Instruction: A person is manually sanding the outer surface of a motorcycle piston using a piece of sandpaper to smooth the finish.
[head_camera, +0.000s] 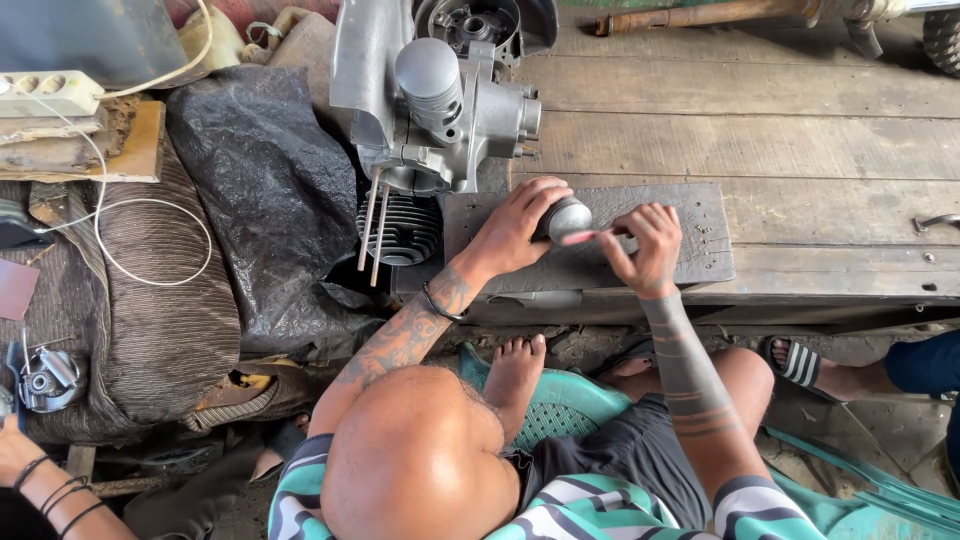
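Where the plank floor (760, 130) runs off to the far right, a dark slab serves as a low worktop (690, 225), and the person sits at its near edge on a green plastic chair (565, 400), one bare foot tucked up on the seat. Left of the slab lies a heap of black plastic sheeting (265, 190) over brown ribbed cloth (160, 300), probably padding to keep parts off the ground.

Standing at the far left corner of the slab is a grey engine casing (440, 110), its piston top facing the camera and two long studs (374, 235) pointing toward the near side. A finned cylinder (405, 228) rests just beneath it, touching the slab's left edge.

A white power strip (50, 92) sits far left, its thin cable (130, 235) looping over the cloth. Someone else's wrist with dark bands (45, 490) shows at the near left corner, and another person's sandalled foot (800, 365) at the near right.

On the slab, the left hand (515, 230) is closed around a small round grey metal part (570, 218), pressing it down so it stays steady. The right hand (650, 240) pinches a slim pink-tipped tool (582, 237) between thumb and fingers, its tip touching the part's near face. Bracing the piece against a firm surface lets the tool be worked with control.
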